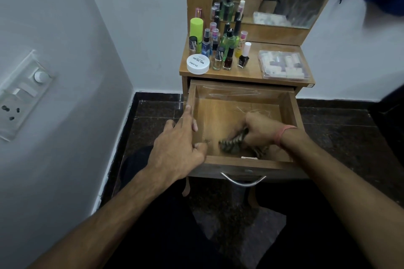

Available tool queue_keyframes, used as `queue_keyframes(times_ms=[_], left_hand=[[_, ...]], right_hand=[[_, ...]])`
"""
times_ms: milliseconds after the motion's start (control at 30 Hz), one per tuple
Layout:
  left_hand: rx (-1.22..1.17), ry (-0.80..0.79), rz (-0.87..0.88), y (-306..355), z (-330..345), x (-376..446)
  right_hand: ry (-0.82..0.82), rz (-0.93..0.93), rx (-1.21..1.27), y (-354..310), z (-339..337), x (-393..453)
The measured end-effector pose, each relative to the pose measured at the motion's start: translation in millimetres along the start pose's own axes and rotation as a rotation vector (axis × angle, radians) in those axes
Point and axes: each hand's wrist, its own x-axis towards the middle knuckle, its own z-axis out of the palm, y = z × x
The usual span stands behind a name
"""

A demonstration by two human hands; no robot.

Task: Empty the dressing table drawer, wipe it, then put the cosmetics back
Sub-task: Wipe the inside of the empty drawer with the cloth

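Open drawer (238,102), near-centre, cosmetics standing on the bench (251,72) beyond. Right hand (260,131), grip pressed around a patterned cloth (231,143) on the drawer's near floor; left hand (177,146), grip spread, steadies the left wall. Cloth appears soft, light, best bunched centrally. Its near end is hidden.

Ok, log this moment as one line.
phase: wiping | drawer: open, emptied | right hand: rubbing cloth inside | left hand: bracing drawer's left wall | cosmetics: on tabletop
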Motion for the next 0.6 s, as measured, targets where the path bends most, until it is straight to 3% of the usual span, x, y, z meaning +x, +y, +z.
queue_keyframes(times_ms=[67, 100, 200, 267, 367, 433, 600], left_hand=[[-0.003, -0.001, 0.008, -0.6, -0.7, -0.1], [0.000, -0.001, 0.010, -0.5, -0.8, -0.2], [0.012, -0.005, 0.023, 0.5, -0.8, -1.1], [0.039, -0.001, 0.041, -0.5, -0.2, -1.7], [0.073, 0.003, 0.053, -0.3, -0.5, -2.5], [0.085, 0.011, 0.057, -0.9, 0.4, -2.7], [0.094, 0.012, 0.072, -1.5, 0.4, -1.7]], right_hand=[[0.198, -0.013, -0.118, -4.5, 5.3, 3.9], [0.201, -0.073, -0.135, -6.9, 11.8, 2.3], [0.002, -0.221, -0.133, -6.6, 22.0, -12.8], [0.045, -0.181, -0.240, -0.2, 16.5, -17.5], [0.344, 0.023, -0.446, 1.3, 8.2, -11.7], [0.446, 0.138, -0.514, -5.9, 8.2, -4.0], [0.362, 0.117, -0.476, -6.9, 6.9, -4.6]])
